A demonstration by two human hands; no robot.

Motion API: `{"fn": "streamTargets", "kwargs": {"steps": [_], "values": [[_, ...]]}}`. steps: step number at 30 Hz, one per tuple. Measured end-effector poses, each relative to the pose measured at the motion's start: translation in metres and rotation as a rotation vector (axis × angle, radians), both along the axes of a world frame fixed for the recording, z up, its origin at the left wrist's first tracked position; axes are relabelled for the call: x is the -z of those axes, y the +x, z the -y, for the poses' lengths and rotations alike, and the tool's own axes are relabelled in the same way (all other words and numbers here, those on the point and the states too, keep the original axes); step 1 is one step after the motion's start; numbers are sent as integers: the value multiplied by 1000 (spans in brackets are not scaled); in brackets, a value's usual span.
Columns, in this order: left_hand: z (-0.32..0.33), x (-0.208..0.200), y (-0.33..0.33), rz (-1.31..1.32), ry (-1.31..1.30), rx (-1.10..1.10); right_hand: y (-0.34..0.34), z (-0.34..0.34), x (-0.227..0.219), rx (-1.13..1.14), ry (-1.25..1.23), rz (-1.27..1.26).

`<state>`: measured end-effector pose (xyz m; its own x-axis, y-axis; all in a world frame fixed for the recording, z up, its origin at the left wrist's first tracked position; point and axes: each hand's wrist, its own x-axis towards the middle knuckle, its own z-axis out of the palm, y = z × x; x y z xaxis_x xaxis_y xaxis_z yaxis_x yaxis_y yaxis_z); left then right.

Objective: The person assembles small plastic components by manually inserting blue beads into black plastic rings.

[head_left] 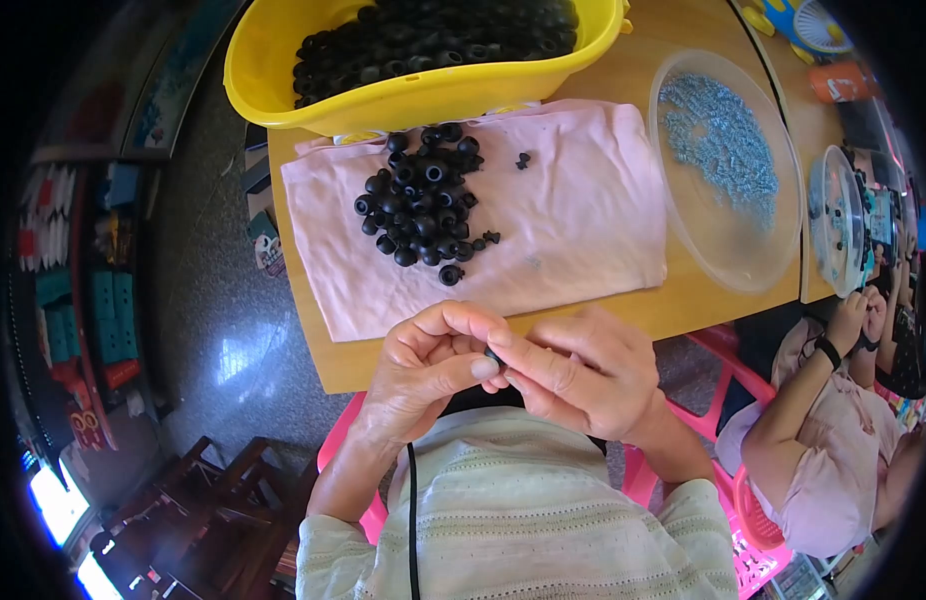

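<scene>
My left hand (423,365) and my right hand (583,375) meet at the table's near edge, fingertips pinched together on one small black round part (494,356), mostly hidden by the fingers. Just beyond them a pile of the same black ring-shaped parts (420,200) lies on a pink cloth (573,220). Further back stands a yellow tub (403,95) full of more black parts.
A clear round plastic bowl (728,250) holding small silvery pieces (723,135) sits at the right of the wooden table (323,340). Another person (833,430) in pink sits at the right with a second clear bowl (838,220). Pink plastic chair and dark wooden furniture lie below.
</scene>
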<state>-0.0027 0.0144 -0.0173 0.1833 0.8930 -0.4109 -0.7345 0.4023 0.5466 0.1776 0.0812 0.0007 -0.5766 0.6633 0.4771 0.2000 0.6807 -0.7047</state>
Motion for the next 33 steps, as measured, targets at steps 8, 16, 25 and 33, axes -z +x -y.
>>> {"fn": "streamTargets", "kwargs": {"steps": [8,16,25,33], "values": [[4,5,-10,24,-19,-6,-3,-10,7,-40,-63,30],[-1,-4,-9,-41,63,14,-19,-54,20,162,-8,231],[1,-2,-8,-112,64,-46,-15,-49,13,132,-187,177],[0,-5,5,-238,203,-89,0,-22,-16,-28,-426,-11]]}}
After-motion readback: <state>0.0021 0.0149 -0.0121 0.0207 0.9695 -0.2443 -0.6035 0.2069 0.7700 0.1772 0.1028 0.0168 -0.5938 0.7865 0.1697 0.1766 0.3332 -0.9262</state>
